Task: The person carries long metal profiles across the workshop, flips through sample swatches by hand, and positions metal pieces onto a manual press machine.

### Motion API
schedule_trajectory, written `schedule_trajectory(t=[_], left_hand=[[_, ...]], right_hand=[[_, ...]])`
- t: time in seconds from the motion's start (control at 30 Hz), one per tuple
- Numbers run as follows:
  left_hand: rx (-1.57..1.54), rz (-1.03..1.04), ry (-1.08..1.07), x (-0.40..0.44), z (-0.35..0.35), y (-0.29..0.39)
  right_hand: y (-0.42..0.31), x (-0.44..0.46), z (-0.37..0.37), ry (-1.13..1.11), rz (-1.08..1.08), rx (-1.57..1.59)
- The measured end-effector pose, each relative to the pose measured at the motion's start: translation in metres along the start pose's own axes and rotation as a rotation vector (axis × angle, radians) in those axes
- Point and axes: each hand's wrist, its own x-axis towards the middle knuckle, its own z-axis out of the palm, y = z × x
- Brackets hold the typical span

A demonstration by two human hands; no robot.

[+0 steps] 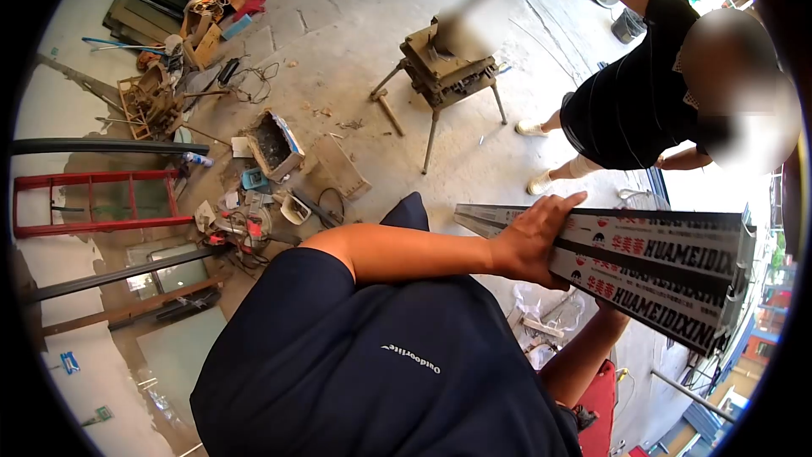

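Observation:
A bundle of long metal profiles, wrapped in white film printed with red characters and black HUAMEIDIXIN lettering, is held up in front of me on the right. My left hand reaches across and is closed over its near side, with the fingers along the upper edge. From below, my right hand bears against the underside of the same bundle. The profiles cover most of its fingers. The bundle's open channel ends face right.
A person in black stands beyond the profiles. A dirty metal stand with legs is ahead. A debris-filled box, a red frame, tools and scraps crowd the left floor. A red surface lies beside my right arm.

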Motion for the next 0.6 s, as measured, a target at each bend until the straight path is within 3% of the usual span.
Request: schedule_trajectory(t=[0.37,0.47,0.53,0.6], left_hand=[[-0.005,-0.121,0.231,0.034,-0.069,-0.096],[-0.093,-0.215,0.150,0.057,-0.111,-0.122],[-0.144,-0.122,0.097,0.076,-0.148,-0.154],[-0.191,-0.200,-0.117,0.095,-0.195,-0.182]], right_hand=[[0.049,0.122,0.155,-0.169,0.081,0.083],[0.054,0.159,0.207,-0.164,0.085,0.051],[0.057,0.184,0.247,-0.159,0.091,0.021],[0.061,0.206,0.282,-0.151,0.113,-0.019]])
